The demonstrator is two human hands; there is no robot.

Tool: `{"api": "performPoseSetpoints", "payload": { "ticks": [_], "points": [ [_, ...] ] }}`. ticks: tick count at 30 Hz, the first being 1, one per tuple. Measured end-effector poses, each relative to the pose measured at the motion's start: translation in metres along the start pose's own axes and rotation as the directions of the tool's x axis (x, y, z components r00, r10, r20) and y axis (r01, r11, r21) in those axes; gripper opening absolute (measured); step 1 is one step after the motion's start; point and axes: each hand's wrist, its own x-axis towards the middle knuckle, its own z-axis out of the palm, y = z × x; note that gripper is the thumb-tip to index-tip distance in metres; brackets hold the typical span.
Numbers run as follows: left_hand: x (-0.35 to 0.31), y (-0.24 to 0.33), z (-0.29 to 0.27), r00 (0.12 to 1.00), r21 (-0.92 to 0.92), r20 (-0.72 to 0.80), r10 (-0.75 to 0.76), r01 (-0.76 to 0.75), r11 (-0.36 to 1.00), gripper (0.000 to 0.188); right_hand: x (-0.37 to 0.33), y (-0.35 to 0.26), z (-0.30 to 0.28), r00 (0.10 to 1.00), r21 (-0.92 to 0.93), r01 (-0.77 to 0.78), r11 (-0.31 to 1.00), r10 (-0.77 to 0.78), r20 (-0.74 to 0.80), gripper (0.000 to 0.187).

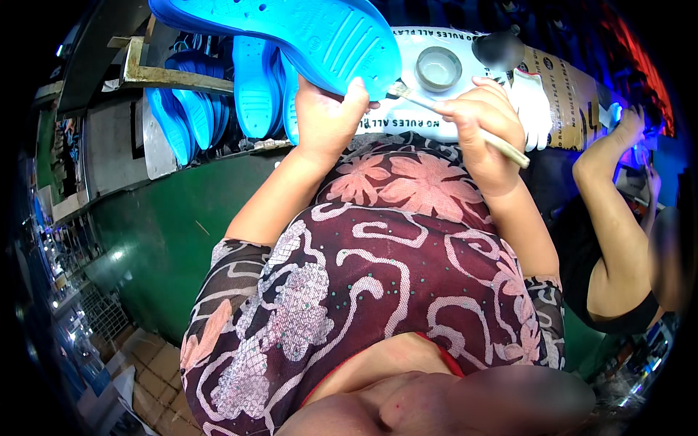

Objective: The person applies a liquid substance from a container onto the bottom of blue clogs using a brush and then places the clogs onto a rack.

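Note:
A bright blue shoe sole (pixel 320 40) with grooves and small holes is gripped near its rounded end by my left hand (pixel 331 120), the thumb pressed on its edge. In my right hand (pixel 488 127) is a paintbrush (pixel 422 99) with a pale handle. Its bristles touch or nearly touch the sole's rounded end; I cannot tell which. Just beyond the brush, a small round bowl (pixel 438 68) stands on a white printed sheet (pixel 418 129). What the bowl holds is hard to make out.
More blue soles (pixel 254 91) stand at the left by a metal frame (pixel 174 78). White gloves (pixel 532 109) lie right of my right hand, beside brown printed cardboard (pixel 571 102). A dark blurred object (pixel 499 48) is behind the bowl. Another person's arm (pixel 614 196) reaches in at the right.

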Motion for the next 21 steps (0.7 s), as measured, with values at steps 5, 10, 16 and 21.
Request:
{"api": "performPoseSetpoints", "payload": {
  "ticks": [5,10,16,21],
  "points": [
    [-0.002,-0.003,0.002,0.993,0.078,-0.02,0.115,-0.113,0.991,0.026,-0.004,-0.004,-0.002,0.997,-0.05,0.019,0.999,-0.015,0.073,0.018],
    [-0.002,-0.012,-0.005,0.973,0.159,-0.007,0.23,-0.226,0.961,0.025,-0.004,-0.006,-0.004,0.996,0.067,-0.066,0.996,0.069,-0.048,0.02],
    [-0.003,-0.004,-0.002,0.98,0.111,0.008,0.199,-0.199,0.974,0.027,-0.004,-0.006,0.002,0.999,-0.01,-0.009,1.0,0.009,0.052,0.018],
    [-0.002,0.007,0.001,0.995,-0.026,-0.081,0.066,-0.068,0.997,0.028,-0.007,-0.004,-0.004,0.995,0.106,-0.07,0.992,0.077,-0.064,0.02]
  ]
}}
